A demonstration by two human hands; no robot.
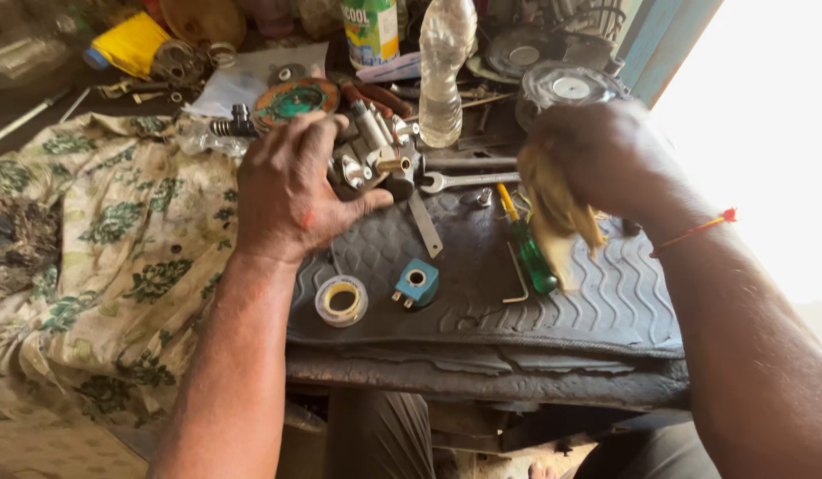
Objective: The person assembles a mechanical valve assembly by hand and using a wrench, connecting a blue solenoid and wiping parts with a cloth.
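Nearest lies the black rubber mat (482, 310). The left hand (291, 186) rests open against a metal valve part (384, 164) at the mat's far edge; the right hand (597, 155) is clenched around a yellow rag (557, 217).

Bare mat (606, 302) ahead; bottle (444, 71), tools crowd behind.

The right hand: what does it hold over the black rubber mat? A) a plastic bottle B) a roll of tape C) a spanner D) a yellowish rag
D: the right hand grips a crumpled yellowish rag that hangs down over the green-handled screwdriver on the rubber mat.
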